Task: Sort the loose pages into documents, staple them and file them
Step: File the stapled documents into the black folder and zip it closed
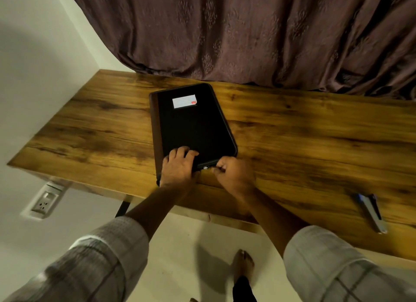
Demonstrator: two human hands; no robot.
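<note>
A black zippered folder (192, 124) with a white label near its far end lies closed on the wooden desk (292, 133). My left hand (177, 166) rests on its near edge, the fingers curved over the cover. Beside it on the right, my right hand (234, 173) pinches the small metal zipper pull (206, 167) at the folder's near edge. A blue and silver stapler (372, 212) lies far right near the desk's front edge. No loose pages are in view.
A dark patterned curtain (247, 31) hangs behind the desk. A white wall with a socket (42, 203) is at the left below the desk edge. My foot (243, 265) stands on the pale floor under the desk.
</note>
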